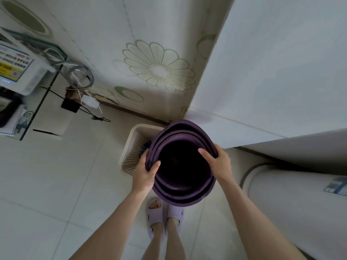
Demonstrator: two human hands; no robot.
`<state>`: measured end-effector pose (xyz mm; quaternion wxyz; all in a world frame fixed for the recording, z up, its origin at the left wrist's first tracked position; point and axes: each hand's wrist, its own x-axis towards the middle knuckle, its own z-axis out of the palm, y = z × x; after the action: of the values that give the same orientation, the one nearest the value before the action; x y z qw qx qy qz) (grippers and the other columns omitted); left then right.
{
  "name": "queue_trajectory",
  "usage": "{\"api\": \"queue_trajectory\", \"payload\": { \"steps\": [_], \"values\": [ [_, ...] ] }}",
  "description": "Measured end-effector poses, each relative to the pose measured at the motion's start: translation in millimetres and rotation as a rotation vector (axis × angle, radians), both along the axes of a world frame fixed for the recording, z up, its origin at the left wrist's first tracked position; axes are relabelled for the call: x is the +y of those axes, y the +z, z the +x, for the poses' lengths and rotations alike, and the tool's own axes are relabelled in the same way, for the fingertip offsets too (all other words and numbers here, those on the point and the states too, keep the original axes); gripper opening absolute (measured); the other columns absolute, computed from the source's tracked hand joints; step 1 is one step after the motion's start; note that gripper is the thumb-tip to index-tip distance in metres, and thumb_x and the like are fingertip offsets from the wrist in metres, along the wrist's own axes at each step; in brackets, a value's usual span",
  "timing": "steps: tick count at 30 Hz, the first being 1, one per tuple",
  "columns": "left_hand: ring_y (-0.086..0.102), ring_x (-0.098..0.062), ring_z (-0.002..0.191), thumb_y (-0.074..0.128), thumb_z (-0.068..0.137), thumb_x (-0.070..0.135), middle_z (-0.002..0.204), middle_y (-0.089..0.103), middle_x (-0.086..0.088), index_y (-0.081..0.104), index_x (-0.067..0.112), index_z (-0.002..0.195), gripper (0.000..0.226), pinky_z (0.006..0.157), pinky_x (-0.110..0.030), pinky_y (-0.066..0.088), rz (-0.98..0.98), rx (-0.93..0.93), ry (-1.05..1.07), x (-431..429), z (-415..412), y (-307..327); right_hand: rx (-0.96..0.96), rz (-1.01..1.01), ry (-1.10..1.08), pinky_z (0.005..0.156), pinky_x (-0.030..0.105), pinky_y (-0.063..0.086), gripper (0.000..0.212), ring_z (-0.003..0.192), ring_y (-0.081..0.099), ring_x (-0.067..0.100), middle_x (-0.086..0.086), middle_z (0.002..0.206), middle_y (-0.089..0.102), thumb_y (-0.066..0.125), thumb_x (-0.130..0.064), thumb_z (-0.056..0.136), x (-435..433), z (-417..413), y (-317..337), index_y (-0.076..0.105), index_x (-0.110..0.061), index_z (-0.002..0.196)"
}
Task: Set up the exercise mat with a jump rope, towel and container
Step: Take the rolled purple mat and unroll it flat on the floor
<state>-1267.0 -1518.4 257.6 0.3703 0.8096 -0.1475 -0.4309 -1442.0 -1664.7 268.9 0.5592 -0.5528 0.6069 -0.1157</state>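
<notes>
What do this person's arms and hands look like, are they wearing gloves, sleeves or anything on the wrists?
Both arms are bare from as far up as the view shows: no sleeves. The left hand and right hand have no gloves, and no rings, watch or bracelets show. The fingernails look short and unpainted. The only clothing in view is a pair of pale lilac slippers on the feet.

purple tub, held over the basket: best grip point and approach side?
Grip the stepped rim of the purple tub at two opposite points, coming in from the left and right sides, thumbs inside, fingers under the lip. It is wide, round and open-topped, so one hand would likely tip it. The left hand and right hand already hold it that way above the cream basket.
</notes>
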Motion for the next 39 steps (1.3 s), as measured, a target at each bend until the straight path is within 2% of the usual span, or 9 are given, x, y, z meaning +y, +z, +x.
{"api": "queue_trajectory", "payload": {
  "steps": [3, 5, 9, 14, 20, 25, 29, 35, 39],
  "values": [
    [0.055, -0.017, 0.119, 0.061, 0.090, 0.026, 0.128, 0.060, 0.000, 0.042, 0.017, 0.140, 0.054, 0.107, -0.040, 0.040, -0.008, -0.023, -0.014, 0, 0, 1, -0.002, -0.009, 0.000, 0.081, 0.018, 0.048, 0.029, 0.090, 0.062, -0.003, -0.016, 0.098, 0.068, 0.073, -0.029, 0.082, 2, 0, -3, 0.064, -0.029, 0.110],
    [0.055, -0.018, 0.119, 0.060, 0.091, 0.025, 0.127, 0.060, -0.001, 0.044, 0.016, 0.139, 0.051, 0.106, -0.038, 0.040, -0.016, -0.050, -0.026, 1, 0, -1, 0.012, -0.036, -0.026, 0.084, 0.022, 0.049, 0.021, 0.088, 0.062, -0.001, -0.014, 0.094, 0.068, 0.070, -0.028, 0.085, 2, 1, -5, 0.066, -0.027, 0.105],
    [0.057, -0.018, 0.117, 0.059, 0.091, 0.022, 0.124, 0.062, -0.001, 0.048, 0.014, 0.136, 0.046, 0.105, -0.038, 0.042, -0.040, -0.074, -0.017, 5, 0, 4, 0.024, -0.076, -0.047, 0.083, 0.029, 0.051, 0.010, 0.088, 0.066, 0.015, -0.005, 0.089, 0.071, 0.069, -0.030, 0.085, 6, 1, -2, 0.068, -0.026, 0.094],
    [0.058, -0.016, 0.113, 0.060, 0.091, 0.020, 0.122, 0.064, -0.002, 0.051, 0.013, 0.134, 0.044, 0.102, -0.033, 0.043, -0.083, -0.117, -0.052, 15, 0, 34, 0.021, -0.118, -0.044, 0.080, 0.029, 0.051, 0.004, 0.086, 0.065, 0.016, -0.005, 0.087, 0.070, 0.068, -0.032, 0.086, 18, -7, 28, 0.065, -0.030, 0.089],
    [0.059, -0.014, 0.102, 0.061, 0.091, 0.018, 0.112, 0.066, 0.000, 0.054, 0.012, 0.131, 0.041, 0.092, -0.023, 0.043, -0.148, -0.158, -0.029, 40, 1, 139, 0.017, -0.205, -0.021, 0.071, 0.025, 0.048, 0.016, 0.084, 0.065, 0.018, -0.003, 0.085, 0.069, 0.067, -0.033, 0.087, 43, -10, 132, 0.067, -0.019, 0.094],
    [0.060, -0.017, 0.095, 0.062, 0.090, 0.019, 0.102, 0.067, -0.001, 0.058, 0.011, 0.126, 0.037, 0.090, -0.027, 0.045, -0.159, -0.215, 0.014, 57, 2, 202, 0.038, -0.265, 0.045, 0.081, 0.041, 0.053, 0.026, 0.083, 0.064, 0.022, 0.001, 0.086, 0.070, 0.066, -0.041, 0.086, 54, -2, 196, 0.068, -0.018, 0.097],
    [0.059, -0.016, 0.093, 0.063, 0.089, 0.019, 0.101, 0.066, -0.002, 0.058, 0.010, 0.124, 0.037, 0.088, -0.027, 0.045, -0.203, -0.253, 0.069, 78, -1, 254, 0.025, -0.348, 0.129, 0.077, 0.035, 0.050, 0.029, 0.082, 0.063, 0.024, 0.003, 0.085, 0.069, 0.065, -0.042, 0.086, 64, -1, 252, 0.069, -0.016, 0.097],
    [0.065, -0.021, 0.096, 0.067, 0.085, 0.014, 0.100, 0.070, -0.004, 0.062, 0.011, 0.118, 0.033, 0.092, -0.037, 0.050, -0.310, -0.287, 0.230, 120, -21, 316, -0.042, -0.452, 0.266, 0.081, 0.044, 0.052, 0.033, 0.082, 0.064, 0.027, 0.004, 0.084, 0.070, 0.064, -0.047, 0.085, 78, -4, 318, 0.069, -0.015, 0.094],
    [0.066, -0.020, 0.093, 0.068, 0.084, 0.013, 0.098, 0.071, -0.002, 0.065, 0.017, 0.114, 0.031, 0.092, -0.038, 0.051, -0.372, -0.326, 0.349, 158, -32, 351, -0.109, -0.493, 0.373, 0.077, 0.039, 0.052, 0.033, 0.080, 0.064, 0.026, 0.005, 0.084, 0.070, 0.063, -0.046, 0.086, 104, 5, 358, 0.068, -0.015, 0.093]
  ]
}}
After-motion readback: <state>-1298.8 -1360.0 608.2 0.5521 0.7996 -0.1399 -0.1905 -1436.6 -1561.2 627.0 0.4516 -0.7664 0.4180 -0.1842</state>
